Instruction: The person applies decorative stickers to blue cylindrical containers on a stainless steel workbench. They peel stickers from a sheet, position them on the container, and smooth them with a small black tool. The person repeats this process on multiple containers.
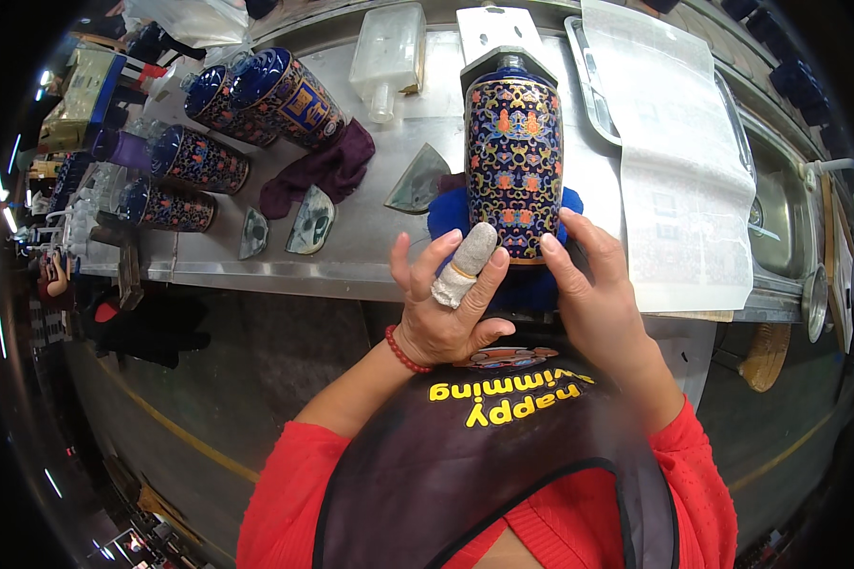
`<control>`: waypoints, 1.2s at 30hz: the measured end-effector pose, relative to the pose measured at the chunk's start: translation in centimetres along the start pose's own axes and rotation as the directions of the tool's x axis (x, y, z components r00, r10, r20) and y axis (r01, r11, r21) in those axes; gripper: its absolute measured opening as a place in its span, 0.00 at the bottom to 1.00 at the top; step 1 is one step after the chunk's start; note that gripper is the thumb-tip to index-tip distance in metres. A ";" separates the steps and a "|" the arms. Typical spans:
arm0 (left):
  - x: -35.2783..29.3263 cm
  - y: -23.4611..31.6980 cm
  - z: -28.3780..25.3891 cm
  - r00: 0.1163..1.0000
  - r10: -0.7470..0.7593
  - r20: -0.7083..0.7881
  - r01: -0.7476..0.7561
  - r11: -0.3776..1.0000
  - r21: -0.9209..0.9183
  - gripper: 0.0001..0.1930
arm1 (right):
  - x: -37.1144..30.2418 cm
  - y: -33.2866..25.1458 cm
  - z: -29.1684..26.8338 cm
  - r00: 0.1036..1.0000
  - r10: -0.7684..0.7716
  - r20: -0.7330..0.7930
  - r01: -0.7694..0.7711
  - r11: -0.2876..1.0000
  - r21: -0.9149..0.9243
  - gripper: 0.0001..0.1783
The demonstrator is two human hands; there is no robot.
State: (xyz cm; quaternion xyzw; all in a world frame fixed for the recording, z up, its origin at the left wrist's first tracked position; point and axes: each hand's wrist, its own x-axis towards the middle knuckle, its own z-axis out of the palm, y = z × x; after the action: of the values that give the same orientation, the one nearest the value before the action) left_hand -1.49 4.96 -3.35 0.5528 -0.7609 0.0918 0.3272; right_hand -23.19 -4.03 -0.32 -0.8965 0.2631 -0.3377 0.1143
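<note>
A dark blue bottle (pixel 514 161) with a dense gold, red and green floral pattern lies in front of me, its neck away from me. Its neck end rests on a stand (pixel 496 38) with a white top; blue padding (pixel 448 212) shows under its near end. My left hand (pixel 451 299) is at the bottle's near left corner, fingers spread. One finger wears a grey wrapped cover (pixel 475 249), held by a band, over the bottle's surface. My right hand (pixel 603 289) has its thumb on the bottle's near right edge and its index finger along the side.
Several matching bottles (pixel 289 100) stand at the left near a purple cloth (pixel 318 171). Grey-green wedge-shaped pieces (pixel 419 180) lie on the metal table (pixel 285 270). A clear bottle (pixel 389 57) lies behind. White paper (pixel 683 190) covers a tray at right, beside a sink (pixel 778 223).
</note>
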 end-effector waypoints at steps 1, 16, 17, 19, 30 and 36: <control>0.0 0.0 0.0 1.000 0.006 0.001 -0.006 1.000 0.007 0.35 | -0.1 0.0 0.0 1.000 -0.001 0.005 0.001 1.000 -0.006 0.37; 0.3 0.8 0.3 0.999 0.032 -0.022 -0.031 0.999 0.040 0.34 | 4.4 1.4 -4.0 0.999 0.032 0.014 -0.034 0.981 0.192 0.25; 0.3 0.9 0.5 0.999 0.044 -0.025 -0.043 0.998 0.040 0.34 | 5.5 1.5 -4.3 0.997 0.062 0.039 -0.069 0.975 0.209 0.20; 0.4 0.9 0.5 0.998 0.048 -0.044 -0.047 0.999 0.004 0.33 | 8.4 1.8 -4.5 0.986 -0.002 0.164 -0.049 0.951 0.306 0.15; 9.9 -4.4 0.5 0.998 -0.030 -0.048 0.021 0.983 -0.180 0.42 | 9.1 7.0 -3.1 0.874 0.484 -0.037 -0.396 0.756 0.521 0.12; 14.6 -6.8 0.9 0.998 -0.024 -0.065 0.004 0.959 -0.284 0.40 | 1.1 5.0 -3.4 0.645 0.751 0.144 -0.655 0.445 0.611 0.12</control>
State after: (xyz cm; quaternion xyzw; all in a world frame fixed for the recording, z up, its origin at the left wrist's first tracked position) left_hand 1.73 -9.43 3.23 0.5021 -0.7507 -0.0017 0.4294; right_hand -26.77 -8.93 0.92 -0.5878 0.4936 -0.3902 0.5085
